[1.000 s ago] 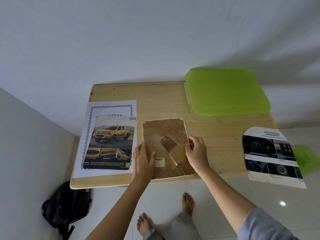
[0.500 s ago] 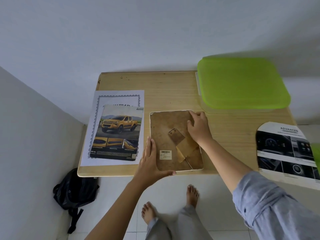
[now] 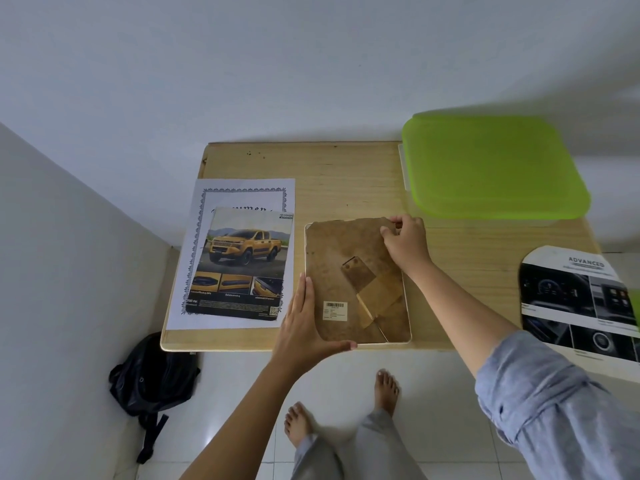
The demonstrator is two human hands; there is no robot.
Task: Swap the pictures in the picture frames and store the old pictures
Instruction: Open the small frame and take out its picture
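A picture frame (image 3: 341,261) lies face down on the wooden table (image 3: 329,174), its brown backing board and fold-out stand facing up. My left hand (image 3: 304,327) presses flat on the frame's near left corner, thumb along the front edge. My right hand (image 3: 405,239) pinches the backing board at the frame's far right corner, where the board's edge looks bent up. To the left lies a yellow pickup truck picture (image 3: 242,265) on top of a bordered certificate sheet (image 3: 242,192).
A green-lidded plastic box (image 3: 491,168) stands at the table's far right. A car-interior brochure (image 3: 578,299) overhangs the right side. A black backpack (image 3: 152,375) sits on the tiled floor under the left corner. My bare feet are below the table's front edge.
My right hand moved from the frame's right side up to its far right corner and took hold of the backing board. My left hand slid to the near left corner.
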